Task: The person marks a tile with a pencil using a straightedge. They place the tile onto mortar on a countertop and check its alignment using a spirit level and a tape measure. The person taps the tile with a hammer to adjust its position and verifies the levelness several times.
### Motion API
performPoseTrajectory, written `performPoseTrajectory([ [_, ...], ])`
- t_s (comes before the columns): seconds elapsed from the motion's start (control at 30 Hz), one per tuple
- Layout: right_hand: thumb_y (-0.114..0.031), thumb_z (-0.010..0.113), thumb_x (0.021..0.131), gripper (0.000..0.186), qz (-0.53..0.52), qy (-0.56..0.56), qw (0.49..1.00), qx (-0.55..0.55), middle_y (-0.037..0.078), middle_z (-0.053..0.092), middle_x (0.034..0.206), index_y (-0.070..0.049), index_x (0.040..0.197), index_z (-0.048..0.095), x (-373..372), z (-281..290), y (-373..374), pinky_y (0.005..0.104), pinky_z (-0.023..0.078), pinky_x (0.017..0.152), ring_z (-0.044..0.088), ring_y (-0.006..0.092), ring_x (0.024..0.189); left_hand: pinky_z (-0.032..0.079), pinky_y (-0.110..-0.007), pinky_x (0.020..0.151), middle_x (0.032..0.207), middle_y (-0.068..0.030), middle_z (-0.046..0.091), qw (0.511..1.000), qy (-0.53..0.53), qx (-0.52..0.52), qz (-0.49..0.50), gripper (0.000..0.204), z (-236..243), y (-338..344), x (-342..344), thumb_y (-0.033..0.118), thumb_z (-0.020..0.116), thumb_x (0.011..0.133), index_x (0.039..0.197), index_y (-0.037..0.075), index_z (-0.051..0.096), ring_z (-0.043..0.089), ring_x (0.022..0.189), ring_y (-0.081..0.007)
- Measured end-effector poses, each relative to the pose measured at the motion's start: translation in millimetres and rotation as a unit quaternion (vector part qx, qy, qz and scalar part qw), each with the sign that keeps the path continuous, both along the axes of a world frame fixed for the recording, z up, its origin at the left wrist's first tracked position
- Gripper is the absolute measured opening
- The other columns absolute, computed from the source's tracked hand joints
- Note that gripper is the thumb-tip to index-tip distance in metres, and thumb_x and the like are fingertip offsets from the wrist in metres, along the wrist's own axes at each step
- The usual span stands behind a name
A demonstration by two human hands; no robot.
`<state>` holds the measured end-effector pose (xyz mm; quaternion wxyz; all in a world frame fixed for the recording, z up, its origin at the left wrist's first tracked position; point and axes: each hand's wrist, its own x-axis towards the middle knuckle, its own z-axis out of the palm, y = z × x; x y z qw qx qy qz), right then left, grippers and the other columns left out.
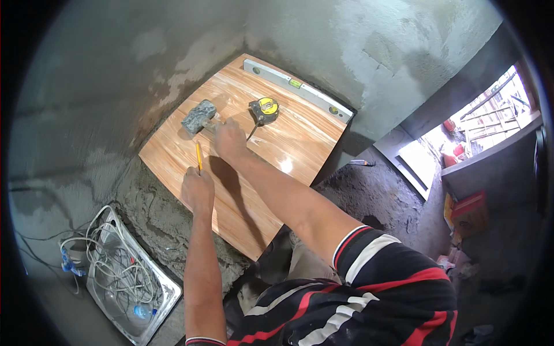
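My left hand (198, 189) is closed around a yellow pencil (199, 154), which points away from me over the near left edge of a wood-grain tile (306, 130). A mallet (199, 117) with a dark, grey-smeared head is in my right hand (231, 140), the fingers wrapped round its short visible handle. The mallet's head is over the tile's left part; whether it touches the surface I cannot tell. Just right of my right hand lies a black and yellow tape measure (267, 108). Along the tile's far right edge rests a silver spirit level (297, 86).
Plastered walls (190, 52) meet at the tile's far corner. Rough mortar (158, 196) borders its left side. A white sink basin (173, 291) holding cables and a plastic bottle stands lower left. On the right are a utility knife (362, 162), a red box (470, 213) and a bright opening.
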<state>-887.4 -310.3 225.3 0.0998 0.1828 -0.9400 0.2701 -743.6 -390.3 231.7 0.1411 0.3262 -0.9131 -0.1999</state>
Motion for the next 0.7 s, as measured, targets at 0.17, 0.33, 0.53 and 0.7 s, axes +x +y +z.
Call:
performPoseTrajectory([
  [0.17, -0.017, 0.063, 0.091, 0.025, 0.006, -0.032, 0.999, 0.0, 0.021, 0.063, 0.117, -0.001, 0.109, 0.071, -17, 0, 11, 0.0508, 0.056, 0.086, 0.064, 0.0367, 0.11, 0.054, -0.051, 0.081, 0.099, -0.0235, 0.072, 1.0, 0.019, -0.015, -0.005, 0.028, -6, 12, -6, 0.026, 0.062, 0.093, 0.103, 0.0, 0.069, 0.07, 0.092, -0.0425],
  [0.33, -0.018, 0.07, 0.083, 0.032, 0.002, 0.064, 0.991, -0.118, 0.023, 0.065, 0.106, 0.004, 0.105, 0.067, -46, 26, 71, 0.0495, 0.052, 0.085, 0.063, 0.0375, 0.105, 0.054, -0.049, 0.085, 0.109, -0.0202, 0.068, 0.998, 0.06, -0.011, 0.035, 0.033, -4, 18, 27, 0.025, 0.071, 0.091, 0.114, 0.002, 0.065, 0.067, 0.1, -0.0383],
  [0.53, -0.047, 0.074, 0.09, 0.054, -0.054, 0.055, 0.972, 0.222, 0.021, 0.067, 0.125, -0.011, 0.129, 0.063, -172, 48, 248, 0.0557, 0.05, 0.095, 0.062, 0.0395, 0.12, 0.042, -0.055, 0.108, 0.133, -0.0199, 0.061, 0.984, 0.055, -0.031, -0.168, 0.052, 5, 93, 113, 0.025, 0.08, 0.082, 0.126, 0.003, 0.064, 0.053, 0.128, -0.0431],
  [0.7, -0.04, 0.069, 0.094, 0.049, -0.013, -0.038, 0.974, 0.224, 0.024, 0.07, 0.121, -0.005, 0.128, 0.062, -195, 27, 293, 0.0537, 0.052, 0.095, 0.066, 0.0434, 0.116, 0.029, -0.057, 0.119, 0.157, -0.0224, 0.043, 0.983, -0.065, -0.034, -0.168, 0.064, 10, 180, 140, 0.031, 0.077, 0.086, 0.138, -0.001, 0.059, 0.034, 0.149, -0.0445],
])
